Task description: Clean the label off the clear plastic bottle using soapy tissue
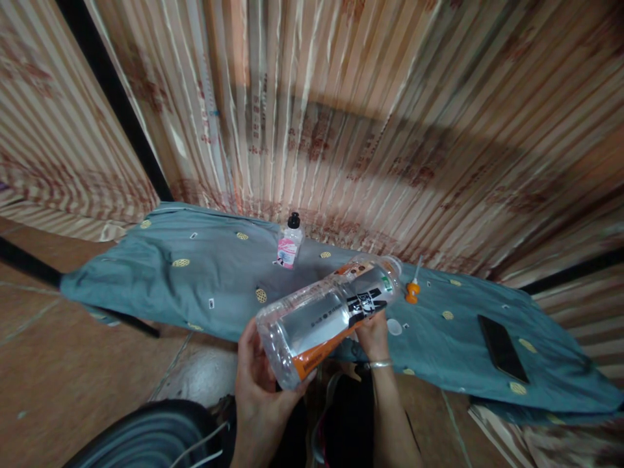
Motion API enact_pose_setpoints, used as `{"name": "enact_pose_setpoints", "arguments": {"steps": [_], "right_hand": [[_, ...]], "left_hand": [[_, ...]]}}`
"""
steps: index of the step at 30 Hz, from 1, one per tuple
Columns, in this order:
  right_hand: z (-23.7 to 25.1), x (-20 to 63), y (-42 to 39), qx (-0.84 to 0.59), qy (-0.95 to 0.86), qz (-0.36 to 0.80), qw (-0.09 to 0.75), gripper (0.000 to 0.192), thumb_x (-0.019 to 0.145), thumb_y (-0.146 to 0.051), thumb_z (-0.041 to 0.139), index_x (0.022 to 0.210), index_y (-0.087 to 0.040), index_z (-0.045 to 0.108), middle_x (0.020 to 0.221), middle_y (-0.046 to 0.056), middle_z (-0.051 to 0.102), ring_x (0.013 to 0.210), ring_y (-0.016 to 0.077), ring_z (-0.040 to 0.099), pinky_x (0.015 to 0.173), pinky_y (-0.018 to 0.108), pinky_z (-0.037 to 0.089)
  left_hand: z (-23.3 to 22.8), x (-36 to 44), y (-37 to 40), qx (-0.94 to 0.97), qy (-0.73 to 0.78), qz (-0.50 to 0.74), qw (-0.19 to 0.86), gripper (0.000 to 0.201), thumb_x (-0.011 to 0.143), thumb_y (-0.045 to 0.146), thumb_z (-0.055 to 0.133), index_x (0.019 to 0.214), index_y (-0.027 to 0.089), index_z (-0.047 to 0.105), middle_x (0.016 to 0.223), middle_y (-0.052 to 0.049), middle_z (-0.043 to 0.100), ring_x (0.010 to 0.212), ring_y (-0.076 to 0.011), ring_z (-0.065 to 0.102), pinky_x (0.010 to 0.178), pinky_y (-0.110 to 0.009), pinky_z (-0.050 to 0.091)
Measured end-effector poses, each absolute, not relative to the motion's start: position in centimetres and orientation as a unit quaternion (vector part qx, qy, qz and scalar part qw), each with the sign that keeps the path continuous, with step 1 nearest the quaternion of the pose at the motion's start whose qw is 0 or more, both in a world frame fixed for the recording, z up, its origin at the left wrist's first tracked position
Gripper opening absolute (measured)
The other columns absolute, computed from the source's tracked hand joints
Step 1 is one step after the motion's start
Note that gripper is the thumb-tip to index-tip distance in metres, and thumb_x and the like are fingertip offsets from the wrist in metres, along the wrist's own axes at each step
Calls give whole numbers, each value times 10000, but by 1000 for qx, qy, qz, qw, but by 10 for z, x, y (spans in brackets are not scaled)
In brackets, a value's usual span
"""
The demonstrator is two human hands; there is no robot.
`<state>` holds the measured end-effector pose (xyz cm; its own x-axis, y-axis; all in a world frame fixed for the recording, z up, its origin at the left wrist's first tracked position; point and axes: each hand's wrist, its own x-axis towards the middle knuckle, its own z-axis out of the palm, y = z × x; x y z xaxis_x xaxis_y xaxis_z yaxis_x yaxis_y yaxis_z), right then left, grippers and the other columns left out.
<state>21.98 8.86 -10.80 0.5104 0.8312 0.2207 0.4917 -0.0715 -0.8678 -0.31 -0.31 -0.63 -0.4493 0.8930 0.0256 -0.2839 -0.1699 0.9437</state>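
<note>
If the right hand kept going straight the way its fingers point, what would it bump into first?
The right hand already grips the clear bottle. Past that, probably the small orange-capped dropper on the teal cloth, though depth is hard to judge.

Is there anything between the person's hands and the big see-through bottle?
No. The left hand cups the base of the clear plastic bottle with the orange label, and the right hand holds it near the neck. Nothing visible comes between.
</note>
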Motion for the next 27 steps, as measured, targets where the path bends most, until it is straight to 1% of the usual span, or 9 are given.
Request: {"name": "enact_pose_setpoints", "arguments": {"steps": [4,8,13,17,22,25,27], "right_hand": [[-109,220,89,-708,-466,166,504,419,674,-458,749,1014,-256,608,1049,149,806,996,356,756,879,452,624],[-111,221,90,-699,-460,163,522,443,652,-451,763,1016,-254,603,1012,142,811,960,354,764,855,444,631],[-112,222,90,-704,-465,168,510,485,680,-532,748,1042,-243,604,1069,176,806,1012,382,765,867,477,627],[-111,220,90,-713,-463,160,502,480,684,-531,746,1040,-247,595,1064,178,805,999,377,768,841,461,619],[-111,219,90,-723,-456,146,498,458,671,-520,768,1002,-259,589,989,142,809,911,352,769,758,423,611],[-110,219,89,-731,-449,145,493,469,656,-538,763,979,-250,579,966,154,801,889,367,770,731,442,611],[-109,218,89,-730,-451,145,493,472,662,-537,751,985,-238,582,983,174,796,917,382,771,746,460,614]], "left_hand": [[-8,-4,-2,306,483,704,421,879,551,321,1024,1354,227,679,1248,-95,782,1091,-313,798,886,-352,672],[-5,-4,-3,317,489,699,414,875,555,336,1022,1355,230,683,1278,-96,771,1128,-323,786,904,-362,670],[-2,-2,-4,301,489,704,418,897,571,361,1022,1367,206,639,1248,-95,781,1092,-300,799,897,-343,669],[-2,-1,-4,307,485,702,422,889,583,360,1019,1372,228,633,1256,-82,777,1100,-294,796,907,-336,663],[-6,-3,-4,316,490,700,413,894,584,361,1021,1381,241,636,1284,-90,762,1132,-316,783,935,-366,656],[-9,-6,-3,320,497,693,411,907,568,348,1027,1383,248,641,1302,-91,754,1145,-320,776,936,-364,653],[-9,-7,-3,319,493,693,417,912,559,334,1030,1380,256,642,1289,-82,760,1127,-313,782,922,-357,658]]}}
